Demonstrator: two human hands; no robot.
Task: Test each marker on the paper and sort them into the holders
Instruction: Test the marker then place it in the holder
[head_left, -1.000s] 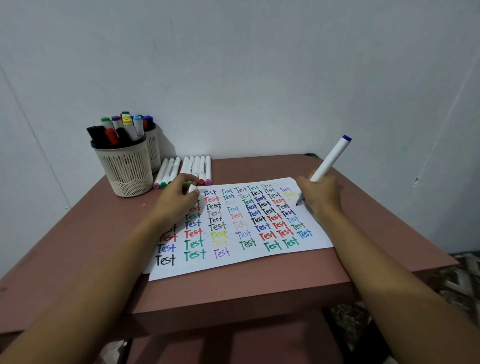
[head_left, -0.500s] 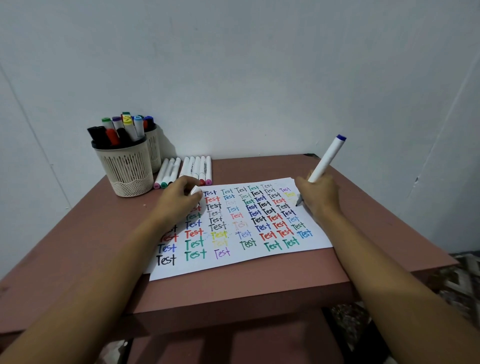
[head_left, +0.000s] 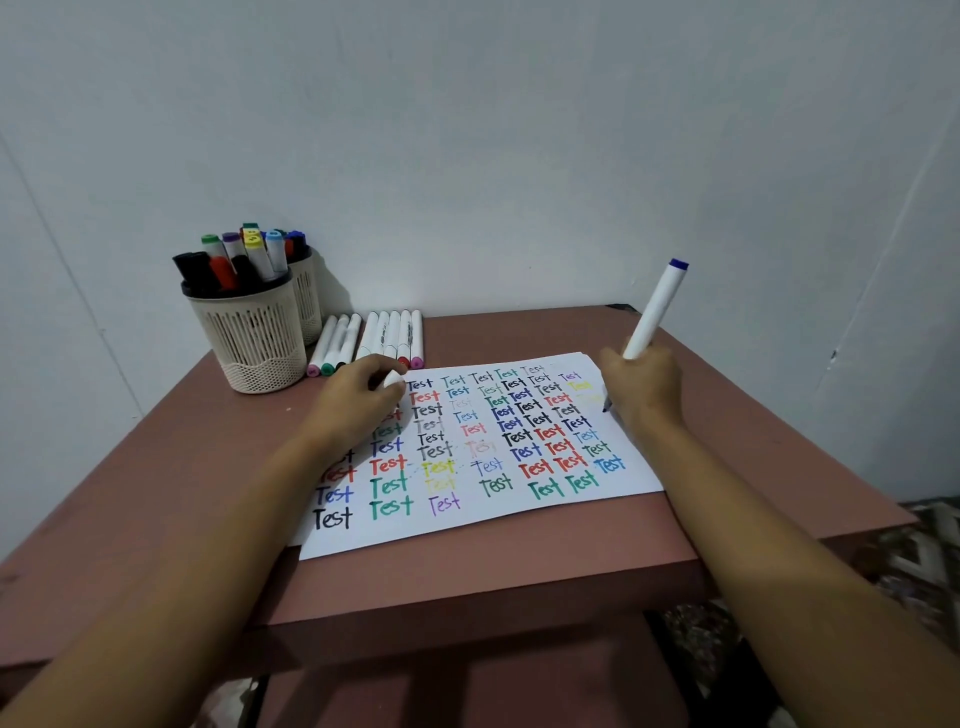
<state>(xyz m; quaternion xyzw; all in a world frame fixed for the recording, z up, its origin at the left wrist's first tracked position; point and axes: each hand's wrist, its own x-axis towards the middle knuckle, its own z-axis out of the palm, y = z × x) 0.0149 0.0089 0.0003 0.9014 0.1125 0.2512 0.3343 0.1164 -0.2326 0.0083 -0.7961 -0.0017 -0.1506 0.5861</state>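
The right hand (head_left: 644, 389) grips the white marker (head_left: 655, 312), tip down at the right edge of the paper (head_left: 467, 525), toward the far right corner of the table (head_left: 493, 582). The left hand (head_left: 353, 400) pinches a white cap (head_left: 393, 379), resting on the paper. This near the edge, a stroke could run onto the table.
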